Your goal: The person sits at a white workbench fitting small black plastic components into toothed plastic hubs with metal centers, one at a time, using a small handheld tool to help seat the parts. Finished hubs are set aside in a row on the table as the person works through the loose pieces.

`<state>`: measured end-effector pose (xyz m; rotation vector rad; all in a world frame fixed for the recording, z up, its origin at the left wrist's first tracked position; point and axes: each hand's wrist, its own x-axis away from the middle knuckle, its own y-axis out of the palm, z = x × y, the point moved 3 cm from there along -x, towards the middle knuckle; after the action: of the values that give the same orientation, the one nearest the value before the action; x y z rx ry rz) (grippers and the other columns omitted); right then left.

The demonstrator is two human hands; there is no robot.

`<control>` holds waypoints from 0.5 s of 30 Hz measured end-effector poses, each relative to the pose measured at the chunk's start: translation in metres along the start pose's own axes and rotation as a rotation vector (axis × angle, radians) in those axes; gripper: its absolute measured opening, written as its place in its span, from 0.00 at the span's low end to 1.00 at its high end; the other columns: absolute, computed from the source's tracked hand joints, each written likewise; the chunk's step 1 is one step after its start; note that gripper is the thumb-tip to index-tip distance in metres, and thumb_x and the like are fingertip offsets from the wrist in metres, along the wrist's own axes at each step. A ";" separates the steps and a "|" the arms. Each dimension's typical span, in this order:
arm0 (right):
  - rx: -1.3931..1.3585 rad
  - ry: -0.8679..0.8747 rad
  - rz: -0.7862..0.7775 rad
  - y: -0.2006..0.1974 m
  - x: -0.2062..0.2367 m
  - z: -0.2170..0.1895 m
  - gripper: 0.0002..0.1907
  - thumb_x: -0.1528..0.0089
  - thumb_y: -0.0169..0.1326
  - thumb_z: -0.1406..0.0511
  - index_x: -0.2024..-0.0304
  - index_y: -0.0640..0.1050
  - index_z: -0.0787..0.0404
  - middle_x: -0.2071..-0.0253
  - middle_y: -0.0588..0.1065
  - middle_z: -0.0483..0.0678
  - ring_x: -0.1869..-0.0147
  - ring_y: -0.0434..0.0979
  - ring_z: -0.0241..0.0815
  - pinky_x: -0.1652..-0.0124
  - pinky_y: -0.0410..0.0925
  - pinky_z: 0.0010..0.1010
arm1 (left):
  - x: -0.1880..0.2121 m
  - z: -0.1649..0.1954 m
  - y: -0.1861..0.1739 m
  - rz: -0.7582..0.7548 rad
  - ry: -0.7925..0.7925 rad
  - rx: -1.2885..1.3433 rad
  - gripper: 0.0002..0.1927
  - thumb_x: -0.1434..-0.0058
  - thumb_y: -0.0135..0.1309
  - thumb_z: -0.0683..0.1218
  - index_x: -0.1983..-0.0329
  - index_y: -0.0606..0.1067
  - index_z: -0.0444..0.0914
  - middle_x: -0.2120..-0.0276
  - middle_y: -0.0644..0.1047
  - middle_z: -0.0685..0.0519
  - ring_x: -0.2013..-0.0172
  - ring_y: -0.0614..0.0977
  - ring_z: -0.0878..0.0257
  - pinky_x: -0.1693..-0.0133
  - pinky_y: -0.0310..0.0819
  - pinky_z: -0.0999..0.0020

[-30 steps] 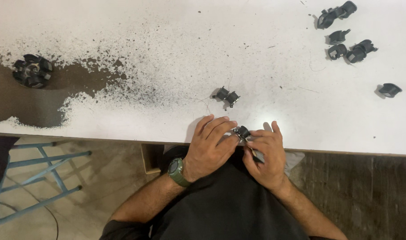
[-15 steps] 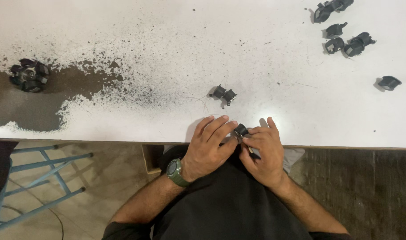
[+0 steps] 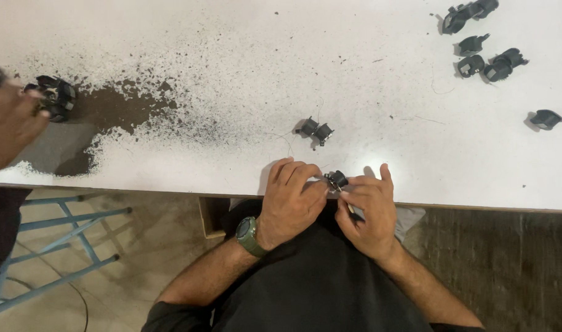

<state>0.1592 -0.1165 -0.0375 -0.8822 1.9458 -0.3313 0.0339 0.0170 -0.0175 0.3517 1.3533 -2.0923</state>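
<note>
My left hand [image 3: 291, 201], with a green watch on its wrist, and my right hand [image 3: 367, 208] meet at the near edge of the white table [image 3: 244, 49]. Between their fingertips they pinch a small black plastic part [image 3: 337, 180]. A thin dark tool shows under my right fingers. A second small black part [image 3: 314, 130] lies on the table just beyond my hands, with a thin wire trailing from it.
Several black parts [image 3: 478, 37] lie at the far right, one more [image 3: 546, 118] apart from them. Another person's hand [image 3: 7, 123] reaches in at the left beside a black round part [image 3: 55, 97]. Worn brown patch and dark specks mark the left tabletop. A blue stool frame [image 3: 59, 246] stands below.
Another person's hand has come into view at the left edge near the black round part. My hands stay together on the small black part.
</note>
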 end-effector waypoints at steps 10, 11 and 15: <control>0.030 -0.085 -0.001 0.008 0.004 0.005 0.20 0.46 0.64 0.80 0.56 0.74 0.60 0.61 0.75 0.48 0.44 0.80 0.47 0.26 0.52 0.57 | 0.001 0.000 -0.002 0.033 0.047 0.001 0.08 0.44 0.64 0.42 0.63 0.78 0.40 0.48 0.73 0.51 0.40 0.71 0.55 0.34 0.62 0.47; 0.040 -0.080 -0.017 0.009 0.003 0.004 0.19 0.46 0.65 0.79 0.57 0.74 0.60 0.60 0.76 0.48 0.44 0.79 0.47 0.26 0.52 0.57 | 0.002 0.000 -0.002 0.032 0.056 -0.014 0.08 0.44 0.64 0.41 0.62 0.79 0.40 0.48 0.73 0.52 0.40 0.71 0.56 0.34 0.62 0.47; 0.054 -0.044 -0.068 0.007 -0.001 0.002 0.18 0.47 0.64 0.78 0.57 0.75 0.60 0.58 0.77 0.49 0.45 0.78 0.48 0.26 0.51 0.57 | 0.002 0.001 -0.001 0.041 0.084 -0.040 0.08 0.41 0.64 0.41 0.59 0.79 0.40 0.47 0.72 0.53 0.40 0.70 0.58 0.34 0.63 0.50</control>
<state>0.1583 -0.1106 -0.0414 -0.9144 1.8614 -0.3989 0.0319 0.0159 -0.0177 0.4512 1.4222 -2.0338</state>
